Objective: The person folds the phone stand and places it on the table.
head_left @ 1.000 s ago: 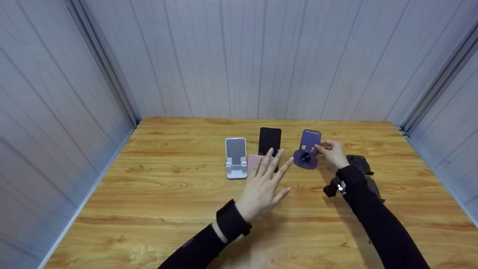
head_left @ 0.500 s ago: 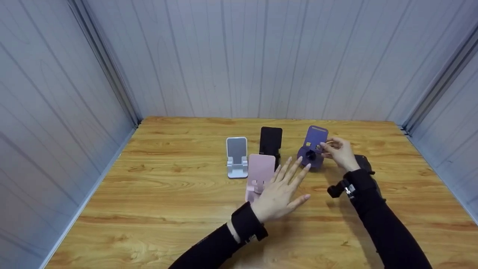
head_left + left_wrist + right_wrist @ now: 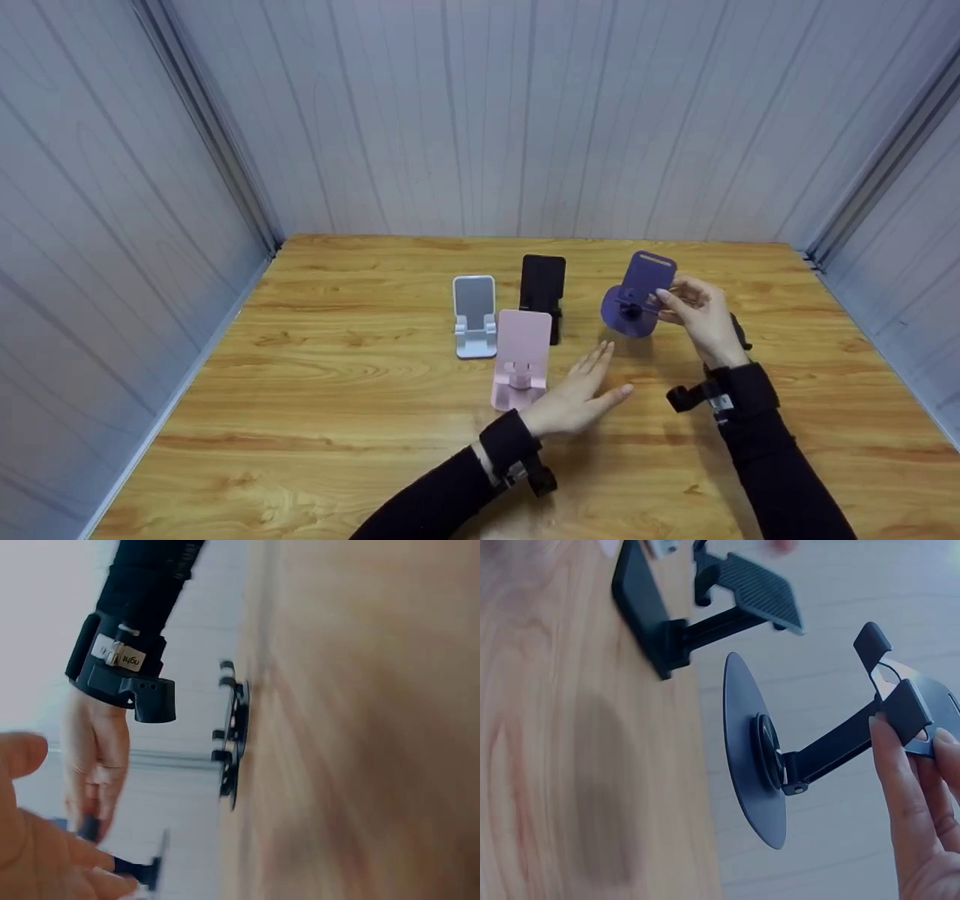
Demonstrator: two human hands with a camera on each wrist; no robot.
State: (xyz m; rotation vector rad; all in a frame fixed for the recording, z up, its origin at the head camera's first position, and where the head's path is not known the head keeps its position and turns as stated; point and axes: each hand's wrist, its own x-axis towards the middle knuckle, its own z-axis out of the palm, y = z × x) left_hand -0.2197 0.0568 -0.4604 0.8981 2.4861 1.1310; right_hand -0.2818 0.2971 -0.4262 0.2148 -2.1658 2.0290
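My right hand pinches a purple phone stand by the side of its upper plate. In the right wrist view the round base hangs tilted above the table, its shadow below. My left hand is spread with straight fingers, low over the table beside a pink phone stand, and holds nothing. A white phone stand with a grey pad stands to the left. Behind the pink one is a black phone stand, its lower part partly covered.
Dark flat objects with small clips lie on the wooden table to the right, mostly hidden behind my right wrist in the head view. Pale panelled walls enclose the back and both sides.
My right hand has moved right with the purple phone stand, tilting it. My left hand has swung right and lower, uncovering the pink phone stand. The other stands have stayed put.
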